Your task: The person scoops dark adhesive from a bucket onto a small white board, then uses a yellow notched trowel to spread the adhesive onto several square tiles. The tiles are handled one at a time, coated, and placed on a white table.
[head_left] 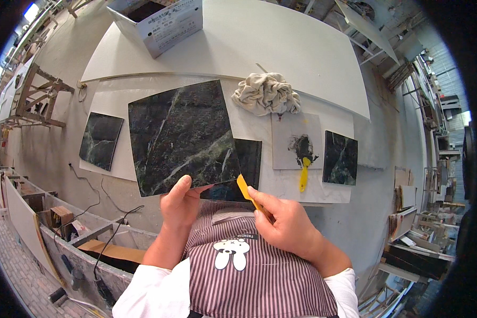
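My left hand (178,205) grips the lower edge of a dark green-black stone tile (183,135) with pale veins, thumb on its face and the other fingers mostly hidden beneath. The tile is lifted and tilted above the table. My right hand (283,218) is closed round a yellow plastic scraper (243,185), its tip at the tile's lower right corner. Partly behind the held tile lies another dark tile (250,157). To the right, a second yellow scraper (304,177) rests on a grey board (281,153) smeared with black paste (301,147).
Smaller dark tiles lie at the left (102,140) and right (340,158) of the white work surface (323,195). A crumpled beige cloth (266,93) sits behind the board. Farther back, an open cardboard box (175,29) stands on a large white panel (281,32). Cables (103,228) hang at lower left.
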`<action>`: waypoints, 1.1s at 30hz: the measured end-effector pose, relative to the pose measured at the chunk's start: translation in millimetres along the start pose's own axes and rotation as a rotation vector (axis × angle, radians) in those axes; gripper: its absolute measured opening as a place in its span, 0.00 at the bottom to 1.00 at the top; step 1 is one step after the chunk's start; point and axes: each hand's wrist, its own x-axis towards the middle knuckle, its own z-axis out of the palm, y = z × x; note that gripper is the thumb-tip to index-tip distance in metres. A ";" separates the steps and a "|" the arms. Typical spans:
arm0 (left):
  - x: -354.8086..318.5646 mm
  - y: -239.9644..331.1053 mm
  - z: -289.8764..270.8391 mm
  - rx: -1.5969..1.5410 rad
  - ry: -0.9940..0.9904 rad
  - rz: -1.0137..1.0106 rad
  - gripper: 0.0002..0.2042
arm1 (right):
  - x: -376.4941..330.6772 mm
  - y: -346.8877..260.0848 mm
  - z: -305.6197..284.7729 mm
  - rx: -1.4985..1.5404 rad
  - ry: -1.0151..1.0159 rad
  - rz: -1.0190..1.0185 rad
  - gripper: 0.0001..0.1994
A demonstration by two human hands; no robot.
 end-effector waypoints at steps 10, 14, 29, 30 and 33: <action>6.6 8.4 -3.7 -0.207 0.009 -0.052 0.21 | -28.5 24.4 -11.1 0.162 -0.024 0.338 0.22; 7.9 6.2 -1.6 -0.207 0.026 -0.076 0.21 | -30.4 30.4 -12.0 0.165 -0.020 0.364 0.22; 5.4 4.2 -12.2 -0.333 -0.052 -0.202 0.24 | -32.4 57.0 -15.0 0.536 0.149 0.444 0.18; 4.4 4.8 -12.1 -0.341 -0.049 -0.220 0.24 | -31.1 53.1 -14.6 0.546 0.121 0.438 0.18; 5.1 3.8 -12.6 -0.401 -0.089 -0.275 0.24 | -30.3 46.4 -15.6 0.580 0.062 0.411 0.17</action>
